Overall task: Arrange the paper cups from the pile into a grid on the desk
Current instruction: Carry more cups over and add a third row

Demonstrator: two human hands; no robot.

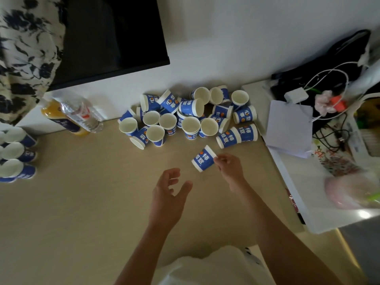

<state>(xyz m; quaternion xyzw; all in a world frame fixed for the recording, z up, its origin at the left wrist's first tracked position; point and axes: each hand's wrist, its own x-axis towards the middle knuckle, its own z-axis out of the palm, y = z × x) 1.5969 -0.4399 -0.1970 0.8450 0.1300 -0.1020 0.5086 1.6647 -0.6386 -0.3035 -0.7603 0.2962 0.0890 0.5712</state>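
Left hand [168,194] hovered, fingers [174,172] relaxed and empty. Right hand [229,167] pinched a tapered blue-printed paper cup [203,159] over the smooth tabletop [82,202].

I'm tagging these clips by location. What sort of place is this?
Likely a lived-in home or dorm room: a black flat screen against the white wall, white-and-navy floral fabric beside it, and a white charger with tangled cables at the right of the beige desk.

bare forearms [141,247], white garment [205,268] with small dark marks
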